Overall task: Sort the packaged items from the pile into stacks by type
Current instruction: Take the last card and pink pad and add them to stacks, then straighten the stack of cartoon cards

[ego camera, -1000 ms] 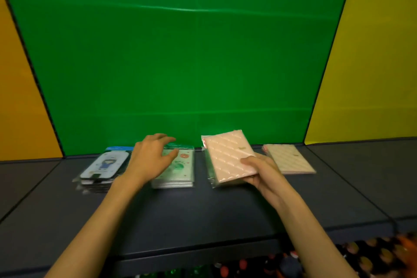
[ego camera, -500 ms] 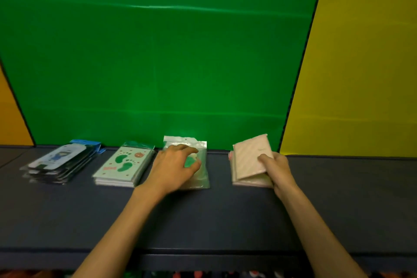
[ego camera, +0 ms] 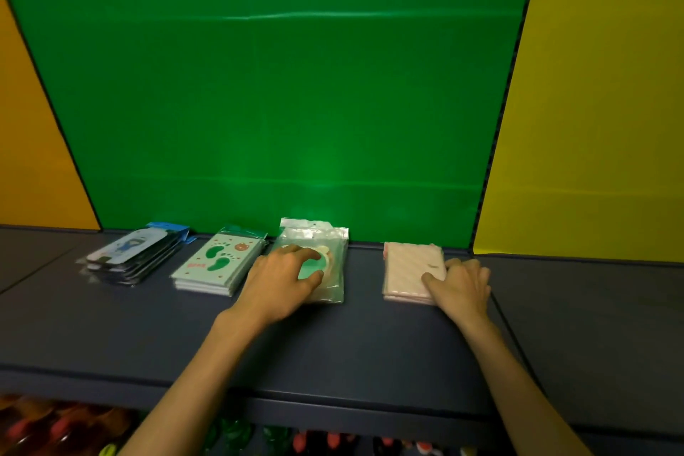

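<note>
- At 6 o'clock, under the front lip of the dark grey table, a blurred row of red and green items shows; what they are cannot be told.
- The left hand lies on the clear-bagged green item at centre, fingers loosely spread over it, thumb on its face.
- The right hand, toward 3 o'clock, rests against the right edge of the pink quilted stack, thumb on top, fingers curled at its side.
- Four sorted groups stand in one row along the far edge, apart from each other.
- Toward 9 o'clock: the footprint-card stack, then the phone-case stack.
- At 12 o'clock a green backdrop rises, with one yellow panel on the right and one orange panel on the left.
</note>
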Demonstrator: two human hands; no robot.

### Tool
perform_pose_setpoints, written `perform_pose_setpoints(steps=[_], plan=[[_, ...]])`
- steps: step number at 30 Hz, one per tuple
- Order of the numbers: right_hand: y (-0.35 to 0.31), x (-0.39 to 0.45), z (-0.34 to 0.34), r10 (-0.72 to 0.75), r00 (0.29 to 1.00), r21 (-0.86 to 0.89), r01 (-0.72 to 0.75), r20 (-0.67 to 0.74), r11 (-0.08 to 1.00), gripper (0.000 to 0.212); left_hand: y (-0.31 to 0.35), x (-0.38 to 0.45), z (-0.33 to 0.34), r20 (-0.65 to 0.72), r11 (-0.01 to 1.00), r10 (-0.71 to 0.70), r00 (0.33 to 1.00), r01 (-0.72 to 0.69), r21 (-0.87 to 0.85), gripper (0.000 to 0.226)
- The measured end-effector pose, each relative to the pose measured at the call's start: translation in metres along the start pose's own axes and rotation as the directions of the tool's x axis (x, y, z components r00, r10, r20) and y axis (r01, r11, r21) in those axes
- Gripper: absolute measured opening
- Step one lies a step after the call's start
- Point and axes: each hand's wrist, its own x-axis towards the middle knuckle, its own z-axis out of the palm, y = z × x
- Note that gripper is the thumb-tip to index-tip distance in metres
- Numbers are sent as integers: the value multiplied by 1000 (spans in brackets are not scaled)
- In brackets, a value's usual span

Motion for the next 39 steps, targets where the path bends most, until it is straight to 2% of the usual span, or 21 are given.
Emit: perform_pose_setpoints(steps=[4,8,13,18,23,28,33,39], plan=[[-22,-10,-4,-112,990,-43,108,-85,993,55,-7,-9,-7,-14,1000,-15,1000,15,20,45],[-63,-27,-1,-290,954,29,293,-80,956,43,-25,-21,-19,-49,998,-48,998,50,44,48],[-126,-60,19,-537,843,113,532,16,839,38,-63,-47,-39,-69,994,-75,995,80,76,54],[-191,-103,49,-662,746,183,643,67,744,34,-121,-82,-61,-71,994,-93,993,97,58,46],[-258,-150,79,-699,708,187,677,99,712,39,-191,-121,-85,-84,987,-102,991,111,113,51],[-325,-196,111,-699,706,140,685,113,715,35,-266,-162,-108,-77,958,-160,984,173,228,54],[-373,-228,133,-659,742,87,653,125,752,36,-332,-185,-127,-43,952,-168,985,174,253,54],[-400,-237,146,-597,787,-19,606,157,795,38,-377,-168,-135,-10,960,-146,989,144,240,54]])
